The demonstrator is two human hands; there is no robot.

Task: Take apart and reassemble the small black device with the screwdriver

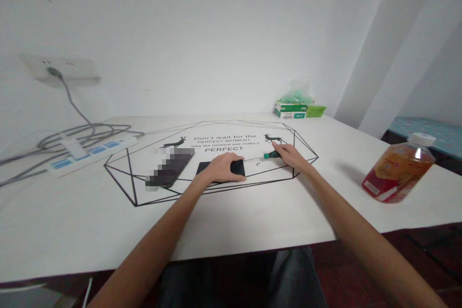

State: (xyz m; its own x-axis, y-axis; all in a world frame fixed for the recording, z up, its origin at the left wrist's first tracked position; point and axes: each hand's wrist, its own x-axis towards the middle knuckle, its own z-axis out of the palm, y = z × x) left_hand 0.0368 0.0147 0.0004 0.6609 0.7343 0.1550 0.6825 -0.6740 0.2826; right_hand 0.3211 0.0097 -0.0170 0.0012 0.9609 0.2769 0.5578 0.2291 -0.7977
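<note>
The black box [237, 168] is clamped by the left hand [221, 168], the screwdriver [272, 155] by the right hand [289, 154]; seemingly being worked, steady alignment is needed.

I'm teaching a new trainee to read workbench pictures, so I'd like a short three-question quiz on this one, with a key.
1. Fill the gap: The left hand spans a flat object whose colour is ____.

2. Choose one: What holds the green-and-black screwdriver?
a) the left hand alone
b) the right hand alone
c) both hands together

3. True or false: The bottle with the white cap stands further right in the picture than the screwdriver.

Key: 1. black; 2. b; 3. true.
</note>
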